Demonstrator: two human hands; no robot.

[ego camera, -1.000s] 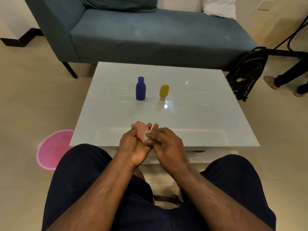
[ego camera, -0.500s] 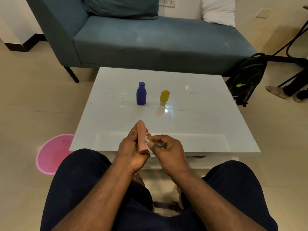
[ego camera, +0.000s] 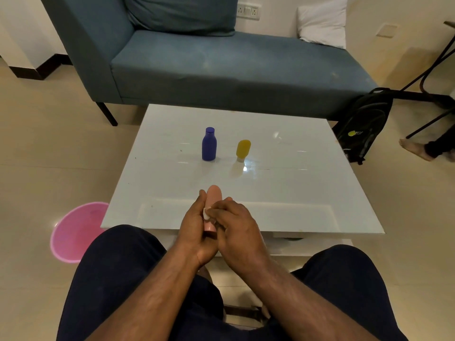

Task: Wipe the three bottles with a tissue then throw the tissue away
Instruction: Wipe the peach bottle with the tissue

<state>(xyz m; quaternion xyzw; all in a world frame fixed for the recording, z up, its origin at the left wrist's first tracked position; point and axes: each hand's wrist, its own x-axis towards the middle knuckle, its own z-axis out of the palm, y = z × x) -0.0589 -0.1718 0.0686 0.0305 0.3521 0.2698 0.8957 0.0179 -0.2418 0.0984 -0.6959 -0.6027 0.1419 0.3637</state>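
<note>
Pink bottle (ego camera: 213, 196) sits gripped in the left hand (ego camera: 194, 227) over the white table's (ego camera: 295, 193) near edge. Right hand (ego camera: 236, 227) pinches the tissue (ego camera: 205, 213) against it; the other 2 bottles, blue bottle (ego camera: 209, 144) and yellow bottle (ego camera: 243, 149), stand mid-table.

A pale pink bottle (ego camera: 213, 196) stands nearly upright at the lower centre of the frame, its rounded top showing above the fingers (ego camera: 202, 196) wrapped round it. A small white tissue (ego camera: 205, 213) is pressed against its side, mostly hidden. Higher up, near the middle of the frame, a dark blue bottle (ego camera: 209, 144) with a screw cap stands upright on the white table (ego camera: 295, 183). Just right of it a shorter yellow bottle (ego camera: 243, 149) stands cap down.
</note>
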